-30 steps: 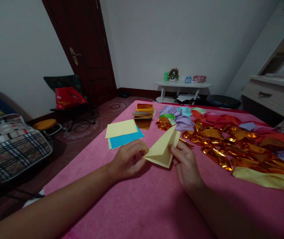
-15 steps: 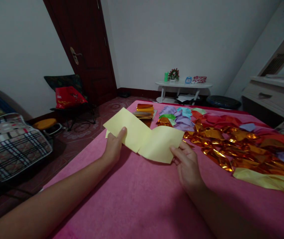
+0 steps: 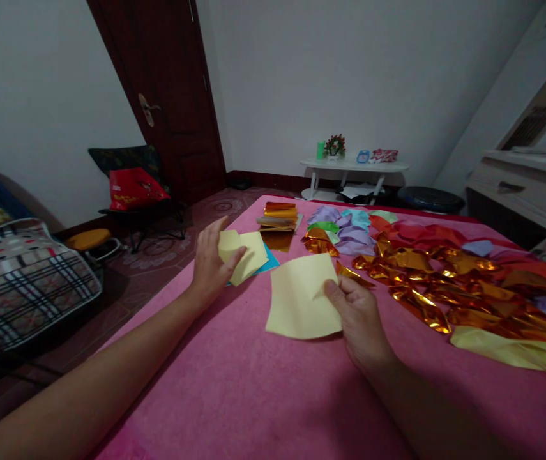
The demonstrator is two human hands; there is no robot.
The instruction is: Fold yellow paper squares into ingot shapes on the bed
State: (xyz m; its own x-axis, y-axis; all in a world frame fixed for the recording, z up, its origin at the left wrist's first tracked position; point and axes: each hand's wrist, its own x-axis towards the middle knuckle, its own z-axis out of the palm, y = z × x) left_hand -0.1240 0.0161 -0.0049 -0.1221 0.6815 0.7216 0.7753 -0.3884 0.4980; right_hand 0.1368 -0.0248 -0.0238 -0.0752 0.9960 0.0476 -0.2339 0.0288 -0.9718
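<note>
My right hand (image 3: 359,316) pinches the right edge of a pale yellow paper sheet (image 3: 299,297), which lies nearly flat on the pink cloth (image 3: 253,396). My left hand (image 3: 209,265) grips a second pale yellow sheet (image 3: 248,252) between thumb and fingers. It holds this sheet over a small stack, where a blue sheet (image 3: 269,262) peeks out underneath. The two yellow sheets are apart from each other.
Behind the sheets lie a stack of gold foil papers (image 3: 277,217), folded lilac, green and blue pieces (image 3: 344,227), and a wide spread of gold and red folded foil (image 3: 449,268). A plaid bag (image 3: 23,275), a chair with a red bag (image 3: 131,188) and a white side table (image 3: 354,166) stand around.
The folded yellow paper came open and parted into two sheets. My left hand carried one sheet left to the stack; my right hand lowered the other toward the cloth.
</note>
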